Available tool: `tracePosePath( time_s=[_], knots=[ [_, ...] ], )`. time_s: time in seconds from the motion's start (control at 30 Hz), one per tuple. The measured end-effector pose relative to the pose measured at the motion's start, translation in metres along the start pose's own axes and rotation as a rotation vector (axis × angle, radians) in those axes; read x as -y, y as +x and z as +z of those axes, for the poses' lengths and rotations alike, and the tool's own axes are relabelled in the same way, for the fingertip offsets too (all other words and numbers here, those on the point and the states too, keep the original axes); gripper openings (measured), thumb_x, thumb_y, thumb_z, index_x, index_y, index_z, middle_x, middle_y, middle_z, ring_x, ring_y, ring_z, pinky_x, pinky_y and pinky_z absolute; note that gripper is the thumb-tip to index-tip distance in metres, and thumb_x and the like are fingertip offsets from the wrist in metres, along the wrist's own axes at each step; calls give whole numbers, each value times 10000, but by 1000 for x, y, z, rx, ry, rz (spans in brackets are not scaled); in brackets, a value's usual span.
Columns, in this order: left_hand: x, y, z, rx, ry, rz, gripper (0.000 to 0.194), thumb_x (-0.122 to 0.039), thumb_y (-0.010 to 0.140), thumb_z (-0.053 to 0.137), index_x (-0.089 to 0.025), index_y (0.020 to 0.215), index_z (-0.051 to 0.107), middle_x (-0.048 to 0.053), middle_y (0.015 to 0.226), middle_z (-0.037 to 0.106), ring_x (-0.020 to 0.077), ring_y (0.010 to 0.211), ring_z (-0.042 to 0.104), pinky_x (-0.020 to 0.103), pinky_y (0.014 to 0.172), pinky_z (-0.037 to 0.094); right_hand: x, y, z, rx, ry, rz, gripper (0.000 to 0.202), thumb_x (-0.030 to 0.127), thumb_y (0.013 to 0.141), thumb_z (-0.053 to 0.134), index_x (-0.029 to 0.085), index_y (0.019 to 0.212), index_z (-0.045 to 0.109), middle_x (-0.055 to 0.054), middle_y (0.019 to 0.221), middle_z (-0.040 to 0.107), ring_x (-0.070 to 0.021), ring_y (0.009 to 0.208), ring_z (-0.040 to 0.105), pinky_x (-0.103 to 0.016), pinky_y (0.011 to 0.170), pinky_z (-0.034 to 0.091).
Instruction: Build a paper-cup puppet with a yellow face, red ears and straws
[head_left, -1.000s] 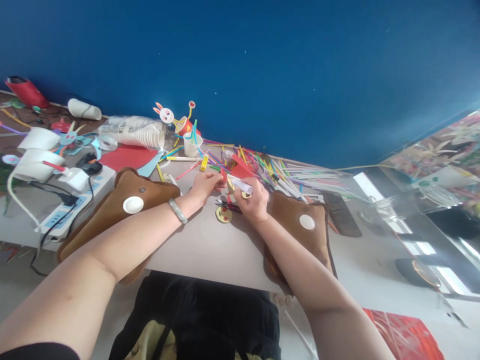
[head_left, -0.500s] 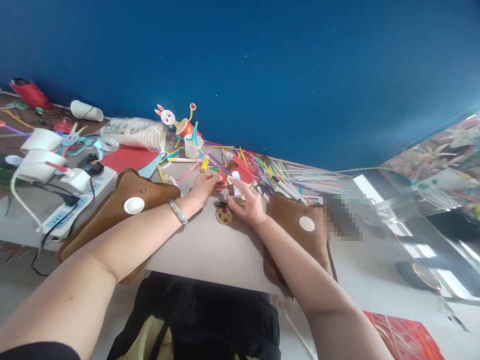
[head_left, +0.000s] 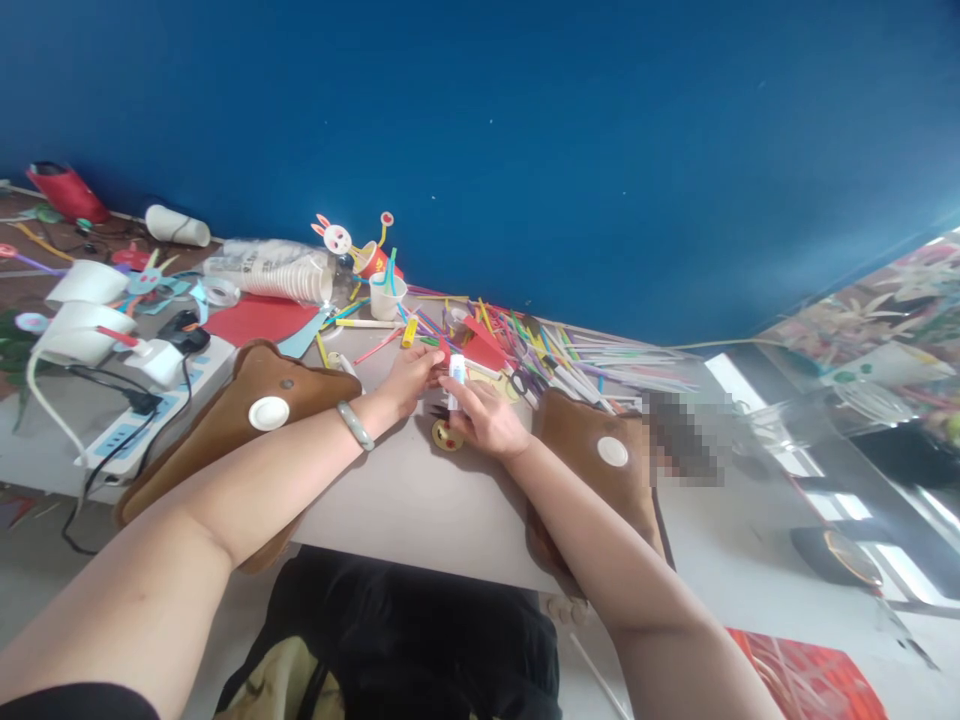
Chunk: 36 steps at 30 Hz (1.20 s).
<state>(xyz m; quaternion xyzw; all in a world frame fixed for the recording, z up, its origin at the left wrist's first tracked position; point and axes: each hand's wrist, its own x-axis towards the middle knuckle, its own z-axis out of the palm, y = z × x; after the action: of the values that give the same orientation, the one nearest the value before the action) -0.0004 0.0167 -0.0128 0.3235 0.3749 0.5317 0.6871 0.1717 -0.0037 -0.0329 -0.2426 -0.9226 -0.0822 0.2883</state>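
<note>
My left hand [head_left: 411, 382], with a pale bangle on its wrist, pinches a small red paper piece [head_left: 445, 349] over the table. Closed around a white glue stick [head_left: 456, 372], my right hand [head_left: 491, 415] is just beside the left, and the stick stands close to the red piece. Whether the two touch is hard to tell. A small round face cutout [head_left: 444, 437] lies on the table under my right fingers, partly hidden by them. Dark-handled scissors [head_left: 519, 383] lie past my right hand. A yellow cap-like piece [head_left: 409, 333] is beyond my left hand.
Brown padded bags with white discs lie under my left forearm [head_left: 300, 385] and right forearm [head_left: 577, 430]. Coloured straws [head_left: 630, 362] spread along the blue wall. Stacked paper cups [head_left: 281, 275], a rabbit-face cup [head_left: 371, 260] and a power strip [head_left: 124, 435] with cables are left.
My right hand has shifted slightly left and down with the glue stick, and now covers more of the round face cutout. My left hand stays nearly in place.
</note>
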Motion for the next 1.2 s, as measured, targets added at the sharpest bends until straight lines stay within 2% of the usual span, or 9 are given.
tracePosePath(
  time_s=[0.13, 0.27, 0.4, 0.53, 0.67, 0.77, 0.97, 1.2],
  knots=[
    [-2, 4, 1, 16, -112, -11, 102, -172, 803, 593, -184, 747, 508, 2, 659, 622, 129, 652, 628, 245, 639, 475, 1, 0, 2, 48, -94, -34, 415, 186, 936, 458, 116, 1344, 485, -149, 1020, 640, -229, 827, 584, -356, 734, 488],
    [-6, 5, 2, 54, -204, -6, 116, -213, 828, 596, -191, 806, 484, 49, 802, 700, 176, 785, 696, 290, 719, 518, 5, 1, 4, 120, -197, -45, 354, 204, 954, 455, 106, 1283, 541, -105, 873, 611, -208, 737, 536, -330, 675, 439],
    [-9, 4, 2, 94, -261, -34, 149, -225, 808, 615, -191, 795, 471, 62, 851, 710, 185, 765, 705, 309, 718, 531, 7, 2, 6, 182, -255, -69, 303, 191, 958, 439, 123, 1224, 568, -78, 803, 584, -183, 659, 477, -318, 621, 393],
    [-8, 4, 2, 113, -290, -103, 152, -205, 787, 599, -192, 752, 452, 48, 808, 692, 149, 627, 656, 283, 625, 503, 8, 4, 8, 198, -302, -128, 305, 168, 952, 424, 122, 1221, 560, -70, 783, 576, -183, 647, 468, -328, 631, 396],
    [-7, 4, 1, 119, -277, -96, 151, -200, 774, 587, -190, 722, 446, 18, 711, 636, 89, 488, 542, 242, 524, 423, 10, 5, 8, 182, -299, -132, 298, 164, 961, 421, 104, 1225, 548, -69, 784, 559, -189, 666, 469, -335, 653, 402],
    [-7, 5, 0, 145, -241, -103, 142, -211, 770, 594, -188, 726, 461, 4, 672, 600, 80, 479, 510, 234, 511, 397, 12, 4, 9, 180, -271, -112, 301, 155, 968, 416, 96, 1234, 542, -74, 794, 553, -194, 685, 471, -339, 667, 409],
    [-9, 3, 0, 204, -253, -129, 95, -192, 799, 569, -178, 745, 492, 10, 726, 609, 58, 472, 462, 212, 480, 355, 16, 3, 10, 160, -270, -104, 315, 125, 958, 402, 89, 1222, 570, -71, 769, 535, -198, 681, 471, -348, 670, 416],
    [-15, -3, 3, 252, -208, -127, 104, -216, 809, 590, -170, 749, 518, 3, 716, 590, 50, 475, 448, 205, 506, 394, 17, 1, 16, 100, -358, -132, 321, 150, 951, 401, 107, 1194, 605, -58, 721, 516, -191, 640, 450, -345, 640, 413]
  ],
)
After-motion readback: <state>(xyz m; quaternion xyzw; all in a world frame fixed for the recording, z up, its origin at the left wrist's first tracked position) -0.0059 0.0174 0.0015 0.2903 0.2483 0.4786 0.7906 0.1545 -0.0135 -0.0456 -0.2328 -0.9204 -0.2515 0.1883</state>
